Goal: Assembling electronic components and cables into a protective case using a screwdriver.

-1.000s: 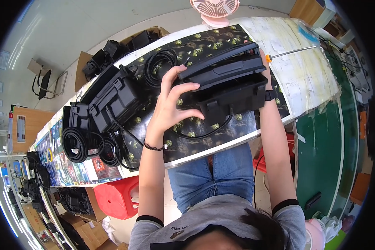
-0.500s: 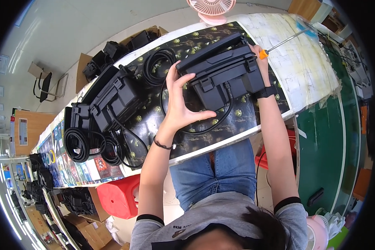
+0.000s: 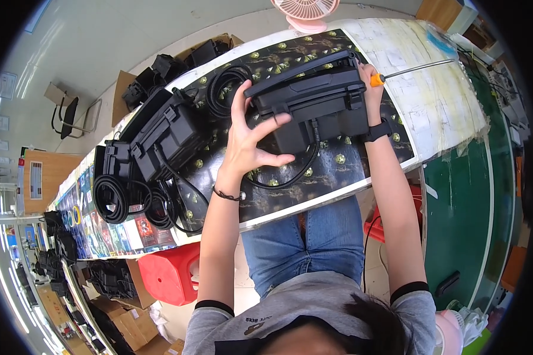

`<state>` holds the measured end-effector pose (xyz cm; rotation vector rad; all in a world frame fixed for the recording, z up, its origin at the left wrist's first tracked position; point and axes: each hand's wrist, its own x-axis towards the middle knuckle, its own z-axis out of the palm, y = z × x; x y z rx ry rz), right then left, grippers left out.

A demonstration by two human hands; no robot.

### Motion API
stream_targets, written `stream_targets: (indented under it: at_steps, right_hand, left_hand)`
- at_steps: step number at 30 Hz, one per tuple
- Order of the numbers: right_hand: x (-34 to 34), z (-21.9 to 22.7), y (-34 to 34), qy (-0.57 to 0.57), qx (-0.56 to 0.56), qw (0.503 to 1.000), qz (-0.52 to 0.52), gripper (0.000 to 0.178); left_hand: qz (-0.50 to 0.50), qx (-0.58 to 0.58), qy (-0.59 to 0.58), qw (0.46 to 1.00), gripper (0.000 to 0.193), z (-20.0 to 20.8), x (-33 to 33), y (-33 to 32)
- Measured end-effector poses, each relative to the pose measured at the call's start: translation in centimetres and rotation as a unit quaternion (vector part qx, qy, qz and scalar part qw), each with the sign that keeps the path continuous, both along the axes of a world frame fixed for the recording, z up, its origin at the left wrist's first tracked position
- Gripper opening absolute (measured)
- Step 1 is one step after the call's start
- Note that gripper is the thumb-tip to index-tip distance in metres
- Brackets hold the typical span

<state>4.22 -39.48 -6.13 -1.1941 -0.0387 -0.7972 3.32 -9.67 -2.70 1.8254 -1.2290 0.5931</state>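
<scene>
Over the table, nearer its far edge, I had a black box. My left hand touched it, fingers apart. It partly hid my right hand; I couldn't tell those fingers' grip. Part of the screwdriver was covered.

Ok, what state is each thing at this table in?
Handled black case: looks closed; whether latched, unclear.
Left hand: spread, at the case's left end.
Screwdriver: in the right hand, shaft pointing right.
Black case further left: set down, looks closed.
Far cable: coiled.
Pink fan: upright; cannot tell if running.
</scene>
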Motion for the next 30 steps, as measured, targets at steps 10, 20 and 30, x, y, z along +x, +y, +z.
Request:
stream_targets:
  at_steps: [10,20,30]
  right_hand:
    - [0.2,-0.3,-0.1,0.009,0.011,1.0,0.006,0.04]
    - [0.6,-0.3,-0.2,0.008,-0.021,1.0,0.002,0.038]
    - [0.8,-0.8,-0.6,0.011,-0.027,1.0,0.007,0.036]
  left_hand:
    - [0.032,0.015,0.087,0.996,0.101,1.4,-1.2,0.2]
    - [0.031,0.035,0.067,0.997,0.059,0.8,-1.0,-0.1]
    - [0.001,-0.041,0.069,0.997,0.1,0.1,-0.6,-0.5]
